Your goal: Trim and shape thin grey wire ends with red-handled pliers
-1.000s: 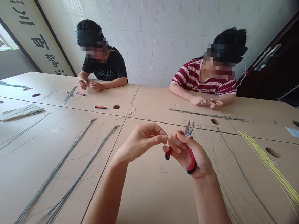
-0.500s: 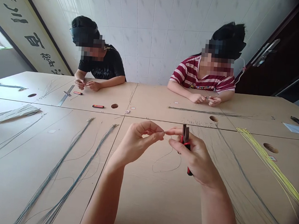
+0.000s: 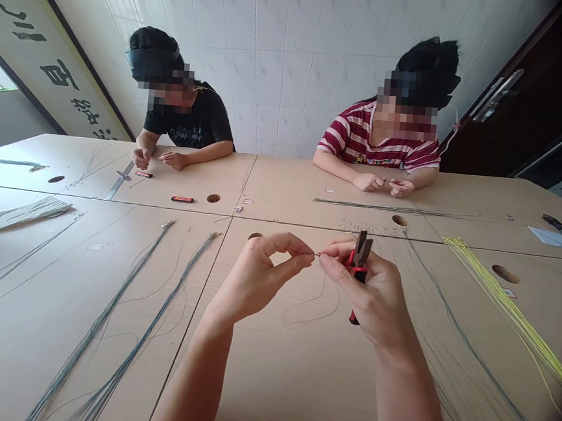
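Note:
My left hand [image 3: 264,271] is raised over the table, thumb and forefinger pinched on the end of a thin grey wire [image 3: 312,307]. That wire loops down onto the tabletop below my hands. My right hand [image 3: 371,295] faces the left one, its fingertips pinching the same wire end. In the same hand I hold red-handled pliers [image 3: 359,259], jaws pointing up. The two pinches almost touch.
Bundles of grey wire [image 3: 120,327] lie on the left of the wooden table [image 3: 272,378], more grey strands and a yellow bundle [image 3: 511,306] on the right. Two people sit across, hands on the table. A red-black item [image 3: 182,199] and cable holes lie nearby.
My right hand turned so the pliers' handles went from sideways to nearly upright. Both hands rose slightly and the wire loop below them shifted. The view tilted a little.

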Demonstrator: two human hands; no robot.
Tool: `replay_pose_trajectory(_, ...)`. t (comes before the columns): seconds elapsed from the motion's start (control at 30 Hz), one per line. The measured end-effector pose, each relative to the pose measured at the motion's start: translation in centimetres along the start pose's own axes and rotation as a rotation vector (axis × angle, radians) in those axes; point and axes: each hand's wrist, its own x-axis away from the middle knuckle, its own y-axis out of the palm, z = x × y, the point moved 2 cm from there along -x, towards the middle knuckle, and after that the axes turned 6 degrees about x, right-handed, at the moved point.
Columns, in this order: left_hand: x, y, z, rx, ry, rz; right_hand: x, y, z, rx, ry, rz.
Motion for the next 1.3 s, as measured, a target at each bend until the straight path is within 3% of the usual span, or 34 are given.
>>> replay_pose_trajectory(0.53, 0.1, 0.1, -0.1, -0.078, 0.019, 0.042, 0.0, -0.4, -0.6, 0.065, -0.022, 0.008)
replay_pose_trajectory(0.63, 0.2, 0.0, -0.1, -0.152, 0.099, 0.042, 0.1, -0.8, -0.7, 0.108, -0.018, 0.023)
replay_pose_trajectory(0.83, 0.4, 0.1, 0.2, -0.319, 0.315, -0.063, 0.3, -0.6, -0.2, 0.096, 0.050, -0.089)
replay_pose_trajectory(1.3, 0.4, 0.0, 0.1, -0.433, 0.430, -0.090, 0.4, -0.6, -0.7, 0.113, 0.067, -0.143)
